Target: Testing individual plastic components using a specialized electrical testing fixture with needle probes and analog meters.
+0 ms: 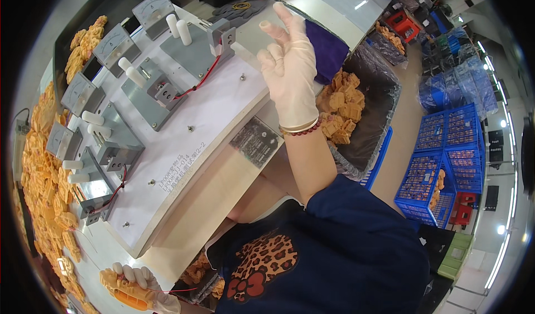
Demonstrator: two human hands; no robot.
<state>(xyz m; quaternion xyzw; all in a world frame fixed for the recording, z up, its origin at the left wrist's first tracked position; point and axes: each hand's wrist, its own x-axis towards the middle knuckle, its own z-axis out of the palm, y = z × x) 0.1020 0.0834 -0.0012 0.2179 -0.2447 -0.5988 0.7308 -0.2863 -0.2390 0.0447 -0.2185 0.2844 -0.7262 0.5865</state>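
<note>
My left hand [163,299], in a white glove, is closed around an orange plastic toy shell [118,288] with a long open slot in its side. A thin red wire trails from near that hand. My right hand [294,71], also gloved, is raised past the right end of the white test board [214,108]. Two of its fingers stretch out and the others curl loosely, with nothing visible between them. Closest to it are a purple cloth [330,51] and a grey clamp block [222,35] with a red wire on the board.
Panel meters [116,47] and toggle clamps with white handles [134,75] line the board. Orange parts [44,191] are heaped along the left. A lined bin [379,99] of orange pieces stands at my right, with blue crates [432,141] and a red stool [402,27] beyond.
</note>
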